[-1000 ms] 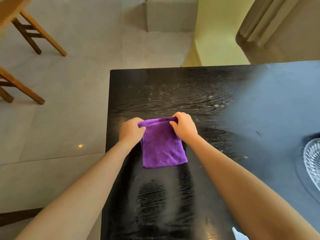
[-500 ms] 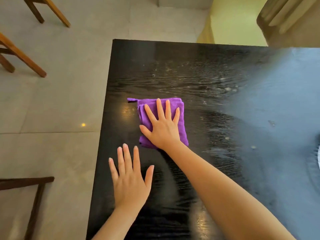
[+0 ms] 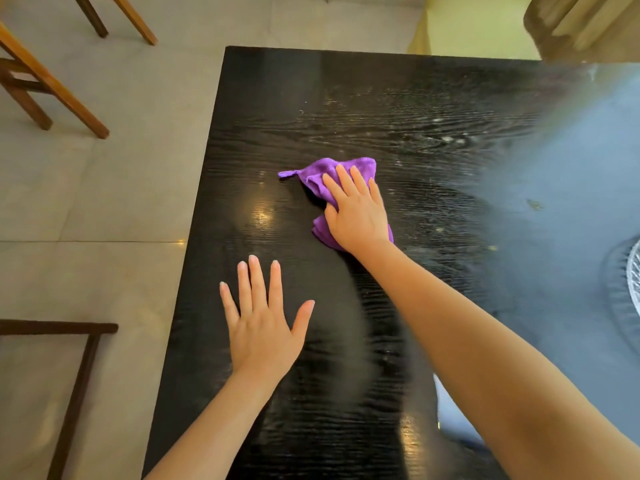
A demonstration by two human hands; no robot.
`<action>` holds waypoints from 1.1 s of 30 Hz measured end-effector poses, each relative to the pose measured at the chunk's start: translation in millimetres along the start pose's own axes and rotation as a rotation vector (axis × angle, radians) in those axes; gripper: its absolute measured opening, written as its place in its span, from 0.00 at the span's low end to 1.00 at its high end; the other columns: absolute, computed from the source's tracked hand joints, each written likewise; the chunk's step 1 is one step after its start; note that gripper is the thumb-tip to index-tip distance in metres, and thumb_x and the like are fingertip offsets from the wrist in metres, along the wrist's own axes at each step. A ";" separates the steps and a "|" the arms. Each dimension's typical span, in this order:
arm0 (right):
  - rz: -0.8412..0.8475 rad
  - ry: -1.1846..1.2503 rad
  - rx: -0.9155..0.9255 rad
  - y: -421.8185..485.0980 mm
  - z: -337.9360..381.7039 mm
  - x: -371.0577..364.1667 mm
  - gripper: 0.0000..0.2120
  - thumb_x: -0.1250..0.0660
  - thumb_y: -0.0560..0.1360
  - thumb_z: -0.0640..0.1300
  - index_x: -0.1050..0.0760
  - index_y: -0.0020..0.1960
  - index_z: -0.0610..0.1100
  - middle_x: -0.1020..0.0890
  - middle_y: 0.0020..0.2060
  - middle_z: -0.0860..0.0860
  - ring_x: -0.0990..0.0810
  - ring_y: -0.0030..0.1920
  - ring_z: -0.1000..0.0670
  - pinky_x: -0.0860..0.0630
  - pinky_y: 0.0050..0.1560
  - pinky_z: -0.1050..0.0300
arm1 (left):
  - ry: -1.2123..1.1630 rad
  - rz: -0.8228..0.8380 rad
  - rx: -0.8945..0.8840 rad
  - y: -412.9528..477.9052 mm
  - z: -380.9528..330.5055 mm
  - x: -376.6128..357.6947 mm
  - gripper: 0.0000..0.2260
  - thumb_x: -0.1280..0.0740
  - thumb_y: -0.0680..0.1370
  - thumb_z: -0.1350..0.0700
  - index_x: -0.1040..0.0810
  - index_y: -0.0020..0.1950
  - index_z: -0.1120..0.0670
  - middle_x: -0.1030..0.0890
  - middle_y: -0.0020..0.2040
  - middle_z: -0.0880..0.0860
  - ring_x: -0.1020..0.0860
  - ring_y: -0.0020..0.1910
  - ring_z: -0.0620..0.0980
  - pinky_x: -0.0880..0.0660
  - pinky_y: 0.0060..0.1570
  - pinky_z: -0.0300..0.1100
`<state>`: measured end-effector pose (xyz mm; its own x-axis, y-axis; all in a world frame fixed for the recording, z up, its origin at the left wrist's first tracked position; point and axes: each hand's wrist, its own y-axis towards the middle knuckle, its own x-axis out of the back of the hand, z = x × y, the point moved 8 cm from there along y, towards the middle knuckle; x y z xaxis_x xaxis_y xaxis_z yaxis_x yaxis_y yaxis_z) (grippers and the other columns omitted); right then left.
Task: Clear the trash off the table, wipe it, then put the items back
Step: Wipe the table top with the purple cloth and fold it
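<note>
A purple cloth (image 3: 322, 173) lies bunched on the black wooden table (image 3: 270, 109), left of its middle. My right hand (image 3: 356, 213) presses flat on the cloth, fingers spread over it, hiding most of it. My left hand (image 3: 263, 323) rests palm down on the bare tabletop nearer to me, fingers apart, holding nothing. A few pale crumbs and smears dot the table to the right of the cloth.
A clear glass dish (image 3: 634, 271) shows at the right edge of the table. Wooden chair legs (image 3: 52, 84) stand on the tiled floor at the upper left, and a dark chair frame (image 3: 76, 375) at the lower left. The table's left edge runs beside my left hand.
Both hands let go of the cloth's far edge. My left hand went flat on the table near me. My right hand pressed on the cloth and slid it right, bunching it.
</note>
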<state>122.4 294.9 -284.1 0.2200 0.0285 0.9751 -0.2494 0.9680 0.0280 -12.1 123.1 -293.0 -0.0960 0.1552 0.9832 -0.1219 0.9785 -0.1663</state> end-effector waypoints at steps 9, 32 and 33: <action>-0.021 -0.057 -0.065 -29.2 -72.1 21.4 0.25 0.42 0.77 0.46 0.37 0.74 0.46 0.40 0.76 0.47 0.45 0.77 0.44 0.45 0.76 0.48 | 0.000 -0.011 0.006 -8.7 -4.3 -1.1 0.36 0.66 0.74 0.32 0.57 0.76 0.52 0.53 0.78 0.59 0.56 0.77 0.57 0.55 0.74 0.60; -0.017 0.019 -0.453 -172.5 -228.7 63.2 0.25 0.41 0.78 0.45 0.39 0.74 0.52 0.44 0.77 0.51 0.48 0.78 0.47 0.37 0.71 0.47 | 0.073 -0.058 0.010 -4.0 -2.2 -8.2 0.36 0.61 0.75 0.32 0.55 0.77 0.53 0.53 0.78 0.59 0.57 0.77 0.57 0.58 0.73 0.59; -0.029 0.026 -0.468 -181.1 -229.8 64.2 0.25 0.40 0.78 0.45 0.38 0.74 0.52 0.44 0.77 0.51 0.48 0.78 0.47 0.37 0.71 0.47 | 0.074 -0.056 0.010 -4.4 -2.0 -8.4 0.37 0.62 0.75 0.32 0.55 0.77 0.53 0.53 0.78 0.59 0.57 0.77 0.57 0.58 0.73 0.59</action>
<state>398.4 178.8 -277.1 0.2455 0.0006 0.9694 0.2080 0.9767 -0.0532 -8.8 117.8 -300.4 -0.0157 0.1103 0.9938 -0.1350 0.9846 -0.1114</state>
